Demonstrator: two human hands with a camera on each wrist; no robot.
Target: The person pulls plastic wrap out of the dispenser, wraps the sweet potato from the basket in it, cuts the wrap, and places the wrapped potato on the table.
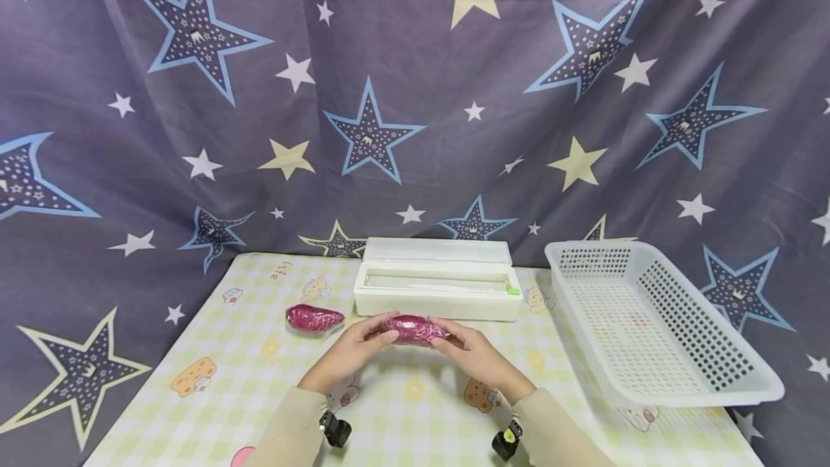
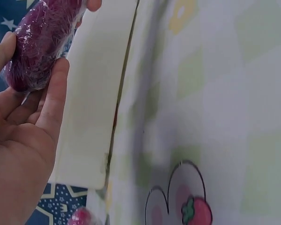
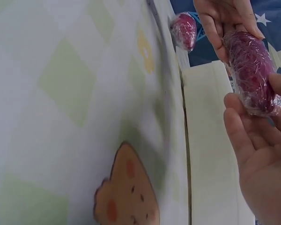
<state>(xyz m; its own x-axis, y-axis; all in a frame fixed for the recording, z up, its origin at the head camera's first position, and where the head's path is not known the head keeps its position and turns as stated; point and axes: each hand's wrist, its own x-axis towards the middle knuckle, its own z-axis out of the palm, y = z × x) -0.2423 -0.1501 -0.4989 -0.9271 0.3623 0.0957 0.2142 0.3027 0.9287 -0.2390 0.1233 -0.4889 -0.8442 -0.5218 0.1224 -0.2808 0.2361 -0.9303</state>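
A purple-red sweet potato [image 1: 412, 330] wrapped in clear film is held up in front of the white box, one hand at each end. My left hand [image 1: 353, 349] grips its left end, thumb on the near side and fingers beneath. At the right end my right hand [image 1: 478, 356] grips it in the same way. In both wrist views the film looks crinkled, with loose edges at the ends. Another film-wrapped sweet potato [image 1: 314, 318] lies on the table to the left of the hands.
Just behind the hands stands a long white cling film box [image 1: 436, 306], lid raised, with a green slider [image 1: 514, 292] at its right. A white perforated basket [image 1: 700, 401] sits on the right. The checked tablecloth [image 1: 415, 424] covers the table; a star-patterned curtain [image 1: 441, 128] hangs behind.
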